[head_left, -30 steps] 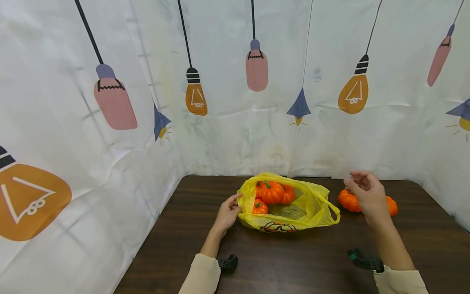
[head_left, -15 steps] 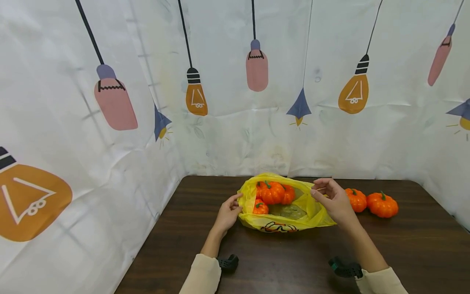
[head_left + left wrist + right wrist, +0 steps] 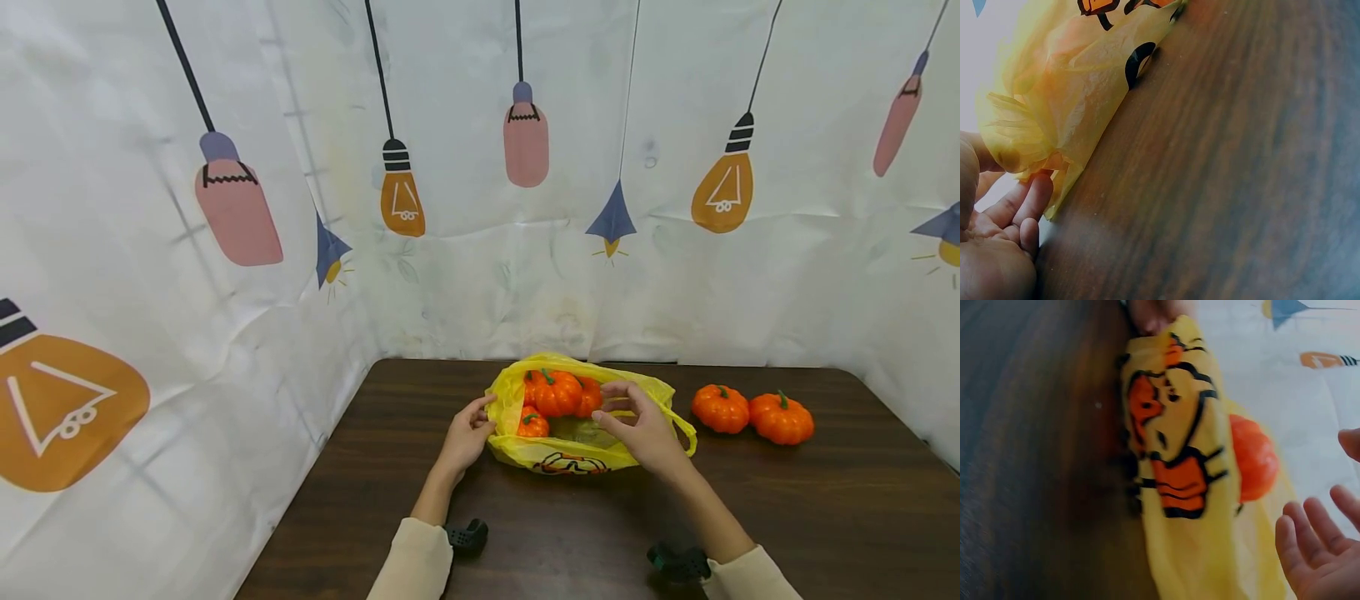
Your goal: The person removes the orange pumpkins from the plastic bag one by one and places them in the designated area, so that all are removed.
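A yellow plastic bag (image 3: 585, 458) lies on the table with its mouth open, and several small orange pumpkins (image 3: 557, 394) show inside its left half. My left hand (image 3: 465, 433) pinches the bag's left edge; in the left wrist view the thumb and fingers (image 3: 1038, 194) meet on the gathered plastic. Over the right part of the bag's mouth is my right hand (image 3: 641, 429), its fingers apart and bent a little. The right wrist view shows that hand (image 3: 1319, 550) with nothing in it, beside the printed side of the bag and an orange pumpkin (image 3: 1254, 459).
Two more orange pumpkins, one (image 3: 720, 408) nearer the bag and one (image 3: 782, 418) farther right, sit on the dark wooden table (image 3: 555, 533). A white cloth (image 3: 465, 283) printed with lamps hangs behind the table and along its left side.
My right hand has moved left, from in front of the two loose pumpkins, past the bag's right edge, to over its mouth. My left hand has stayed on the bag's left edge.
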The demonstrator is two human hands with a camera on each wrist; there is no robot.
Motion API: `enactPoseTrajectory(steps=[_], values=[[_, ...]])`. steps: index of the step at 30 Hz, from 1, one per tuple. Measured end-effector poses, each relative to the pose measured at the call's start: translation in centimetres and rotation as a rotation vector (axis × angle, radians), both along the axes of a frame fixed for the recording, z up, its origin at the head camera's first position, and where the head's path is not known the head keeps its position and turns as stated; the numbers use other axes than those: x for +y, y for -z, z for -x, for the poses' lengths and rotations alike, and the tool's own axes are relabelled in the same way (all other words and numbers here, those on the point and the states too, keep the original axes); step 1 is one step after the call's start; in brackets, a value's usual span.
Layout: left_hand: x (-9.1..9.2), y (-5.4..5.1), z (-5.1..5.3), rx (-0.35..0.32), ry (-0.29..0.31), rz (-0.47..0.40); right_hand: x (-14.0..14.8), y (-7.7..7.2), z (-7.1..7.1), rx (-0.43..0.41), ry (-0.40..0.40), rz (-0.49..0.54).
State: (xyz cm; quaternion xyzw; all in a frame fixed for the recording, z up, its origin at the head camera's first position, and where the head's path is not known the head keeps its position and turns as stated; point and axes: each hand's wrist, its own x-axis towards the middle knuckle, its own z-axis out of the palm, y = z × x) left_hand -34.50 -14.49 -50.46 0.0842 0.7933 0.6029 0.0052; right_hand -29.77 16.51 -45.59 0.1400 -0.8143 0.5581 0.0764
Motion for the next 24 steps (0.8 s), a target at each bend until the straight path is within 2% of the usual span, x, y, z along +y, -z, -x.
enactPoseTrajectory(steps=[4, 8, 16, 24], values=[[0.2, -1.7, -1.2, -0.013, 0.015, -0.006, -0.8, 0.9, 0.2, -0.026, 0.011, -0.012], [0.3, -2.5, -1.9, -0.002, 0.01, -0.009, -1.4, 1.4, 0.4, -0.042, 0.016, -0.016], [0.4, -2.4, -1.6, 0.009, 0.007, -0.027, -2.9, 1.8, 1.0, -0.065, 0.02, -0.031], [0.2, -2.3, -1.6, -0.002, 0.009, -0.014, -4.0, 2.2, 2.0, -0.08, 0.065, -0.054]])
